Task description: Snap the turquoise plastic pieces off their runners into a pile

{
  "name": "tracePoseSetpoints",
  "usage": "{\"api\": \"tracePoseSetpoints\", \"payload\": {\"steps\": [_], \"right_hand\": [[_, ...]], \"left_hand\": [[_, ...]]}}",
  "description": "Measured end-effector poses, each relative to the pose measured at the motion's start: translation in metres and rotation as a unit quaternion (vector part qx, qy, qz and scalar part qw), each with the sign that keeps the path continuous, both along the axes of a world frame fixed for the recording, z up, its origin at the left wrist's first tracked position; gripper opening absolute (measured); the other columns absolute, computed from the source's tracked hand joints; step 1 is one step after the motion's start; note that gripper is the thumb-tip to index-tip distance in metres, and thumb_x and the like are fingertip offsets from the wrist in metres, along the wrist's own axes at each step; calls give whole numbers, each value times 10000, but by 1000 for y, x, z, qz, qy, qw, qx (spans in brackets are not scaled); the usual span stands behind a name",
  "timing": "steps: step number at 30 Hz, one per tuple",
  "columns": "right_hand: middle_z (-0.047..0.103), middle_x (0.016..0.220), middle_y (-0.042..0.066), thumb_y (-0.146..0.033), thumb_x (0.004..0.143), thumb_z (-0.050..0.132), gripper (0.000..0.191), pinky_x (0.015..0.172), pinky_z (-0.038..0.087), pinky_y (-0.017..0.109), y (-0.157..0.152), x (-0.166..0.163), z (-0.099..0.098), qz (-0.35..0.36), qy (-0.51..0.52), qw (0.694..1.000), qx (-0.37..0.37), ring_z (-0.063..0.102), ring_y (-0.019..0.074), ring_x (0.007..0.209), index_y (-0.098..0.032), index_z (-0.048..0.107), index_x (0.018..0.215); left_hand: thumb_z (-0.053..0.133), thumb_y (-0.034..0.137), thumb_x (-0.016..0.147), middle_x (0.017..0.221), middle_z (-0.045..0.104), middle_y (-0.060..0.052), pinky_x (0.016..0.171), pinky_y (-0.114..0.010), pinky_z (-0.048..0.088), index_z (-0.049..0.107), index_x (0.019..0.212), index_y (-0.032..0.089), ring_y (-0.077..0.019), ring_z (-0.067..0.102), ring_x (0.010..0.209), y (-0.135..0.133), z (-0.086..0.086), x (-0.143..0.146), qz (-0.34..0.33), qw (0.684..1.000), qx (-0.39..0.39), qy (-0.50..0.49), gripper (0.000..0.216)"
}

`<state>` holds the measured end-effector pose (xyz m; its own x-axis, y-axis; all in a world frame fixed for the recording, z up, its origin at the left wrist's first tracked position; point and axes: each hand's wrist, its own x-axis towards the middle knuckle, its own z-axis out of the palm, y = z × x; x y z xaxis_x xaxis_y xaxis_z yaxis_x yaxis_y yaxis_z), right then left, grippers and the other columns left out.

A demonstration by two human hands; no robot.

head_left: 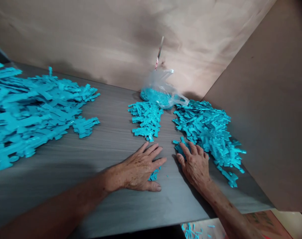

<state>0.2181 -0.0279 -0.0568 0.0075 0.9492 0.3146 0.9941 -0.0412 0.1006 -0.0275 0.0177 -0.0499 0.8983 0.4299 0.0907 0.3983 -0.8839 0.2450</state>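
Note:
My left hand (142, 167) lies over the table with its fingers spread. Small turquoise scraps (154, 174) show beneath it, between thumb and forefinger. My right hand (196, 164) rests with fingers apart on a few flat turquoise plastic pieces (179, 147); its palm hides part of them. Just beyond my left fingertips is a narrow stack of turquoise pieces (148, 119). A larger heap of the same pieces (205, 129) lies against the right side, next to my right hand.
A big pile of turquoise pieces (33, 109) covers the left of the grey table (111, 132). At the back stands a clear plastic bag (163, 91) holding turquoise bits, with a thin stick (159, 53) above it. Wooden panels (91, 39) rise behind and at right. Turquoise scraps (190, 230) lie below the front edge.

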Motion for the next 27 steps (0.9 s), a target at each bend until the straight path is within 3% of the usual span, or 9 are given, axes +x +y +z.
{"api": "tracePoseSetpoints", "payload": {"steps": [5, 8, 10, 13, 19, 23, 27], "right_hand": [[553, 1389, 153, -371, 957, 493, 406, 903, 434, 517, -7, -22, -1, 46, 37, 998, -13, 479, 383, 1221, -262, 599, 1333], [537, 1404, 145, -367, 947, 501, 409, 919, 433, 527, -10, -29, -4, 76, 61, 995, -10, 472, 380, 1236, -269, 596, 1333], [543, 1391, 136, -367, 942, 511, 398, 939, 430, 520, -12, -30, -6, 105, 82, 991, -2, 467, 366, 1245, -271, 606, 1317], [564, 1358, 120, -363, 930, 533, 366, 964, 424, 513, -14, -30, -8, 151, 114, 982, 7, 480, 346, 1226, -274, 637, 1269], [585, 1312, 110, -358, 939, 533, 280, 1010, 413, 529, -12, -28, -8, 183, 160, 969, 38, 513, 322, 1208, -273, 697, 1150], [608, 1269, 130, -298, 943, 527, 271, 1024, 414, 537, 1, -32, 8, 203, 170, 962, 58, 533, 320, 1189, -237, 693, 1148], [596, 1288, 138, -196, 894, 549, 316, 995, 457, 474, 28, -47, 28, 237, 175, 955, 26, 549, 313, 1177, -218, 680, 1181]], "left_hand": [[637, 620, 793, 1568, 334, -229, 1165, -606, 156, 454, 1450, 170, -422, 253, 1459, 0, 7, 0, -39, 998, -27, -30, 817], [640, 546, 837, 1460, 511, -180, 1128, -500, 325, 598, 1313, 185, -354, 450, 1360, 5, 19, 0, -45, 994, -72, -69, 598], [610, 462, 890, 1293, 644, -144, 1050, -415, 427, 682, 1172, 178, -294, 575, 1223, 10, 24, -1, -17, 991, -84, -106, 407], [577, 367, 930, 1112, 708, -118, 991, -402, 466, 726, 1040, 173, -268, 627, 1104, 21, 22, -3, 49, 989, -44, -131, 269], [552, 359, 942, 1232, 656, -150, 1001, -434, 472, 728, 1038, 165, -289, 595, 1165, 34, 5, -12, 103, 985, 3, -142, 278], [553, 356, 936, 1250, 655, -149, 1005, -424, 474, 714, 1090, 164, -280, 600, 1162, 40, 2, -13, 120, 979, -23, -166, 293], [522, 212, 910, 1121, 709, -76, 955, -352, 494, 686, 1099, 197, -215, 646, 1052, 47, 8, -15, 175, 958, -74, -216, 252]]}}
